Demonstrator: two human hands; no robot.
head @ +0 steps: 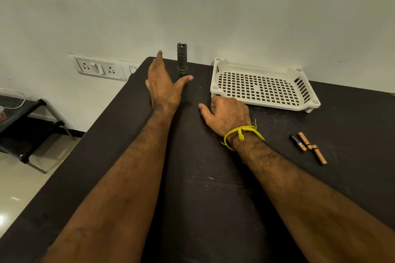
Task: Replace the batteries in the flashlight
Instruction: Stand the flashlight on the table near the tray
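Note:
A dark grey flashlight [182, 57] stands upright near the far edge of the black table [203, 177]. My left hand [163, 83] is stretched out just left of it, fingers apart, thumb reaching in front of the flashlight's base; it holds nothing. My right hand [226, 115] rests on the table nearer to me, fingers curled under, touching the near left corner of the tray, with a yellow thread on the wrist. Three batteries [308, 147] lie loose on the table to the right of my right forearm.
A white perforated plastic tray [265, 85] sits at the back right of the table. A wall with a socket and switch panel [100, 67] is behind the table's left corner. A dark low stand [27, 121] is on the floor at left.

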